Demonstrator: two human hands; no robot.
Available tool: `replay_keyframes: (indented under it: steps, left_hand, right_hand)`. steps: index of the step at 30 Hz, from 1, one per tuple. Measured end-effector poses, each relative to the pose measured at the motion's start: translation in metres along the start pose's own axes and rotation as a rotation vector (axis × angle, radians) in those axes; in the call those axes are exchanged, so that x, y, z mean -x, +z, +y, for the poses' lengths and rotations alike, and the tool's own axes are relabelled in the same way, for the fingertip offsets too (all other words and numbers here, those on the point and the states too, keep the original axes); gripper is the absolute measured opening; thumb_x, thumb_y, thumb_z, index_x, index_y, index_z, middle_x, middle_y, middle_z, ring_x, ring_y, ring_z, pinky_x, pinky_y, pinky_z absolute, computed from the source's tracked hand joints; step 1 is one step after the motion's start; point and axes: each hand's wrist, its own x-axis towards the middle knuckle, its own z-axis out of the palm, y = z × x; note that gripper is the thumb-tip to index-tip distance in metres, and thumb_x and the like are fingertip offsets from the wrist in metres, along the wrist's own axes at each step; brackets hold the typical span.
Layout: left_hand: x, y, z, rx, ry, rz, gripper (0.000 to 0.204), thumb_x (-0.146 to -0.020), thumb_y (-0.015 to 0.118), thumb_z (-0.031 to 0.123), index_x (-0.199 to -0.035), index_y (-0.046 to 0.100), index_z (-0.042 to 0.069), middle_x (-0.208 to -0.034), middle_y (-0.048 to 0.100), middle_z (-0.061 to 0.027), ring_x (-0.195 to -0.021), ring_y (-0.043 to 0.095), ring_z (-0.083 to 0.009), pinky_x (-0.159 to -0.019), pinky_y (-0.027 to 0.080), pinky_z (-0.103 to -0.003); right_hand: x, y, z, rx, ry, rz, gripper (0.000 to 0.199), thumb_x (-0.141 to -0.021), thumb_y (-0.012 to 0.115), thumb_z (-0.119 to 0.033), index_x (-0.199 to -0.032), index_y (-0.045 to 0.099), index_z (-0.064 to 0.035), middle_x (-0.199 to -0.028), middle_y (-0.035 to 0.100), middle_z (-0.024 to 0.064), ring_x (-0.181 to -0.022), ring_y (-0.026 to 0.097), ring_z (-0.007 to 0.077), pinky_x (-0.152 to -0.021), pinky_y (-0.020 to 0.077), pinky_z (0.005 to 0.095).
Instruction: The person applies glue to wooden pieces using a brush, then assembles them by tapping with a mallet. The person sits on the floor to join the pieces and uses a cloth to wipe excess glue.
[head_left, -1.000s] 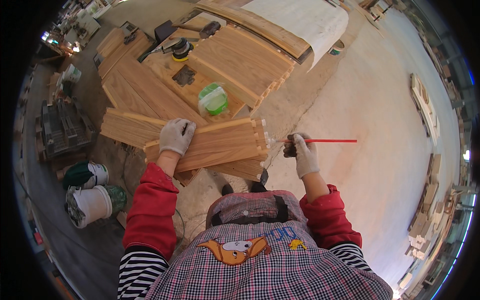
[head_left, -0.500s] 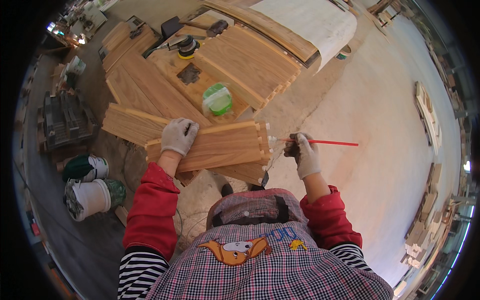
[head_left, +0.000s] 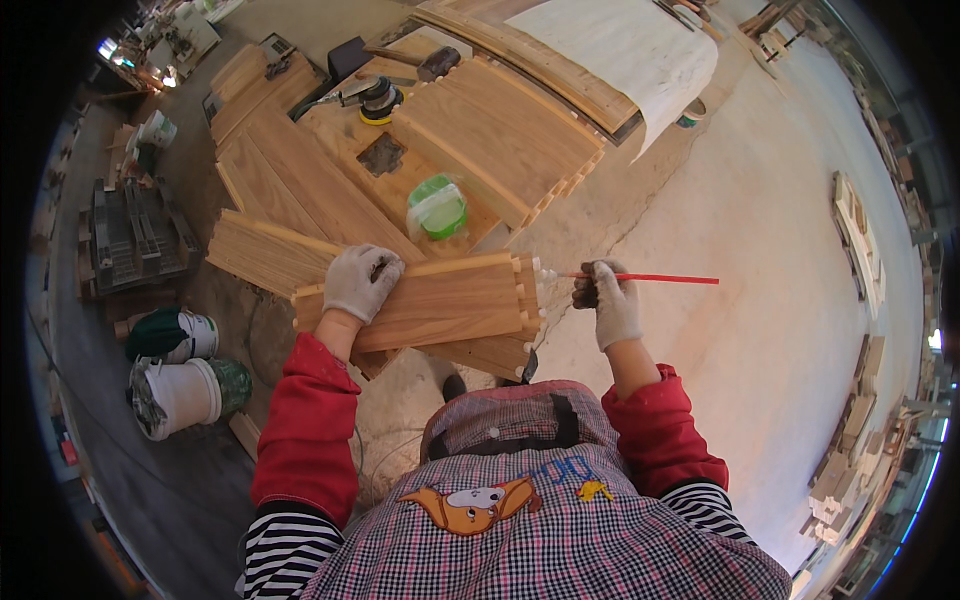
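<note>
In its pale glove, my left hand is closed over the long edge of a wooden board, steadying it above other boards. White paste coats the finger-jointed right end of that board. Just right of this end, my right hand grips a thin brush with a red handle. Its whitened tip touches or nearly touches the coated end; I cannot tell which. Dark stains cover the right glove's fingertips. Beyond the boards sits a green tub partly wrapped in clear plastic.
A sander rests on the plywood near stacked wooden panels. Long boards extend to the far left. White buckets stand on the floor at left. White sheeting covers a stack at the back.
The brush and my right hand have shifted very slightly upward, and the brush tip stays near the board's end. My left hand keeps its hold on the board.
</note>
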Motion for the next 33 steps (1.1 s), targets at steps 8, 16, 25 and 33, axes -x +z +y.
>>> replay_keyframes:
  steps: [8,16,25,33]
  left_hand:
    - [0.000,-0.001,0.003,-0.014,0.002,-0.024,0.020,-0.081,0.064,0.030,-0.085,0.069,0.011,-0.088,0.065,-0.0091,-0.087,0.060,-0.0313,-0.078,0.048,-0.040]
    - [0.001,0.001,0.000,-0.019,0.027,-0.042,0.020,-0.081,0.064,0.033,-0.083,0.070,0.014,-0.090,0.065,-0.0066,-0.090,0.059,-0.0307,-0.080,0.047,-0.041]
    - [-0.007,0.009,-0.008,-0.010,0.036,-0.089,0.021,-0.084,0.062,0.034,-0.081,0.070,0.015,-0.087,0.065,-0.0050,-0.090,0.058,-0.0301,-0.080,0.045,-0.042]
    - [-0.018,0.032,0.022,-0.045,0.087,0.001,0.020,-0.083,0.062,0.035,-0.080,0.068,0.015,-0.085,0.065,-0.0050,-0.086,0.059,-0.0290,-0.078,0.045,-0.042]
  right_hand:
    - [0.002,-0.002,0.001,-0.053,-0.002,-0.002,0.020,-0.095,0.053,-0.020,-0.095,0.057,-0.0006,-0.080,0.063,0.0088,-0.061,0.059,0.0157,-0.056,0.0511,0.0299]
    - [-0.003,0.002,0.007,-0.098,-0.074,0.038,0.020,-0.095,0.054,-0.021,-0.097,0.058,-0.0011,-0.079,0.062,0.0082,-0.063,0.059,0.0154,-0.055,0.0508,0.0297]
    - [0.004,-0.003,-0.004,-0.264,0.026,0.086,0.020,-0.095,0.053,-0.022,-0.098,0.059,-0.0027,-0.077,0.063,0.0102,-0.058,0.061,0.0191,-0.053,0.0516,0.0329]
    - [0.000,-0.022,-0.002,-0.256,0.027,0.155,0.018,-0.094,0.054,-0.022,-0.100,0.059,-0.0055,-0.075,0.060,0.0072,-0.057,0.058,0.0174,-0.052,0.0494,0.0313]
